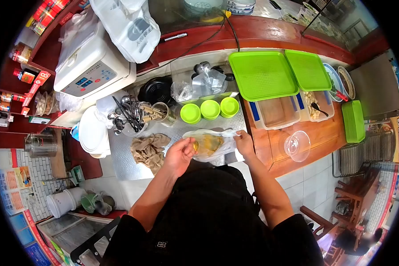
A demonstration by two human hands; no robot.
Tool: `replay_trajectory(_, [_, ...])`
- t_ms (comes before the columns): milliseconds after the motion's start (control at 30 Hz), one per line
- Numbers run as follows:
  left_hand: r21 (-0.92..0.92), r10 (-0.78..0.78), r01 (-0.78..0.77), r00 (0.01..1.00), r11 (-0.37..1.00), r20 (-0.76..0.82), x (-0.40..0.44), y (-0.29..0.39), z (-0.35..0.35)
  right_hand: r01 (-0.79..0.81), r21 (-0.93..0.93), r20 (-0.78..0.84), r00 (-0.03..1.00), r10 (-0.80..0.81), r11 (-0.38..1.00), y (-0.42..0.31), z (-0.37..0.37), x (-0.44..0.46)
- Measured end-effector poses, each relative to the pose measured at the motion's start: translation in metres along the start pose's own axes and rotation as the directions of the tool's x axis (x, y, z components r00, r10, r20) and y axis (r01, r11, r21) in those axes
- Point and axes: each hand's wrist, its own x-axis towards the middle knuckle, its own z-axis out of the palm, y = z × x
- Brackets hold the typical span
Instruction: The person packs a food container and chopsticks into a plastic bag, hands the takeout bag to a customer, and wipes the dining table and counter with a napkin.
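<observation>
A clear plastic bag (209,144) with yellowish-brown contents is held up between my hands over the metal counter. My left hand (180,155) pinches the bag's left side with fingers closed. On the other side, my right hand (244,143) grips the bag's upper right edge. What exactly lies inside the bag I cannot make out. Just beyond it stand several small green bowls (209,109) in a row. A crumpled brown cloth (149,152) lies left of my left hand. To the right of my right hand, a clear plastic bowl (297,146) sits on the wooden counter.
Spoons, tongs and other utensils (127,113) stand in containers at the left back. Green trays (264,75) cover clear bins (275,111) on the right. A white appliance (93,62) with a display stands at the upper left. A white bucket (94,128) is below it.
</observation>
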Motion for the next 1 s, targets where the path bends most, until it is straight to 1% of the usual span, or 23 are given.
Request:
replay_trajectory(33, [-0.002,0.004,-0.003,1.0,1.0,0.023,-0.002,0.003,0.001,0.0,0.001,0.001,1.0,0.0,1.0,-0.007,-0.001,0.003])
replay_trajectory(133, [0.005,0.016,-0.016,1.0,1.0,0.002,-0.004,0.007,-0.004,-0.109,0.193,0.058,0.993,0.099,0.975,-0.02,0.011,0.009])
replay_trajectory(167, [0.003,0.02,-0.02,1.0,1.0,-0.002,-0.003,0.007,-0.007,-0.108,0.193,0.064,0.993,0.097,0.975,-0.022,0.017,0.011])
replay_trajectory(233, [0.003,-0.002,0.002,0.997,1.0,-0.072,0.001,0.007,-0.016,-0.22,0.279,0.131,0.973,0.189,0.935,-0.024,0.028,0.012])
replay_trajectory(267, [-0.001,0.002,-0.002,0.997,1.0,-0.075,0.003,0.006,-0.021,-0.284,0.271,0.169,0.955,0.244,0.92,-0.024,0.031,0.014])
replay_trajectory(300, [-0.001,-0.004,0.004,0.997,1.0,-0.08,0.005,0.007,-0.022,-0.283,0.267,0.173,0.954,0.243,0.921,-0.029,0.031,0.014])
replay_trajectory(367, [-0.01,-0.007,0.006,0.996,1.0,-0.09,0.006,0.007,-0.025,-0.273,0.385,0.206,0.957,0.206,0.882,-0.038,0.03,0.012])
replay_trajectory(400, [-0.011,-0.007,0.006,0.993,1.0,-0.118,0.009,0.008,-0.024,-0.271,0.38,0.211,0.956,0.202,0.884,-0.036,0.031,0.015])
replay_trajectory(467, [-0.017,-0.005,0.003,0.99,1.0,-0.142,0.012,0.01,-0.023,-0.185,0.448,0.113,0.982,0.15,0.875,-0.03,0.028,0.02])
replay_trajectory(500, [-0.025,-0.008,0.005,0.989,1.0,-0.149,0.013,0.008,-0.024,-0.184,0.444,0.114,0.982,0.148,0.877,-0.026,0.025,0.021])
replay_trajectory(567, [-0.035,-0.006,0.001,0.988,0.999,-0.152,0.016,0.007,-0.026,-0.211,0.201,0.185,0.967,0.174,0.957,-0.019,0.02,0.025])
replay_trajectory(600, [-0.056,-0.014,0.006,0.99,0.998,-0.143,0.018,0.006,-0.029,-0.228,0.102,0.245,0.949,0.197,0.968,-0.027,0.013,0.025])
replay_trajectory(633, [-0.076,-0.019,0.009,0.991,0.997,-0.134,0.017,0.008,-0.027,-0.22,0.098,0.249,0.95,0.19,0.971,-0.038,0.007,0.021])
replay_trajectory(700, [-0.086,-0.01,-0.004,0.986,0.996,-0.165,0.017,0.008,-0.024,0.067,-0.047,0.209,0.976,-0.056,0.997,-0.055,0.0,0.014])
replay_trajectory(733, [-0.089,-0.02,0.005,0.986,0.996,-0.166,0.017,0.007,-0.025,0.221,-0.131,0.144,0.969,-0.202,0.966,-0.061,0.0,0.014])
replay_trajectory(767, [-0.092,-0.028,0.012,0.985,0.996,-0.168,0.017,0.007,-0.025,0.232,-0.132,0.163,0.964,-0.21,0.964,-0.068,0.003,0.018])
replay_trajectory(833, [-0.115,-0.016,-0.007,0.981,0.993,-0.194,0.019,0.005,-0.029,0.28,0.036,0.12,0.952,-0.283,0.959,-0.107,0.007,0.02])
replay_trajectory(900, [-0.103,-0.031,0.019,0.992,0.995,-0.119,0.023,0.002,-0.036,0.349,0.079,0.217,0.908,-0.358,0.934,-0.163,0.016,0.017])
replay_trajectory(967, [-0.107,-0.011,-0.006,0.987,0.994,-0.161,0.023,-0.001,-0.037,0.415,0.186,0.297,0.84,-0.454,0.89,-0.199,0.041,0.019])
replay_trajectory(1000, [-0.109,-0.027,0.011,0.989,0.994,-0.147,0.025,-0.004,-0.043,0.421,0.188,0.313,0.831,-0.46,0.887,-0.214,0.055,0.021])
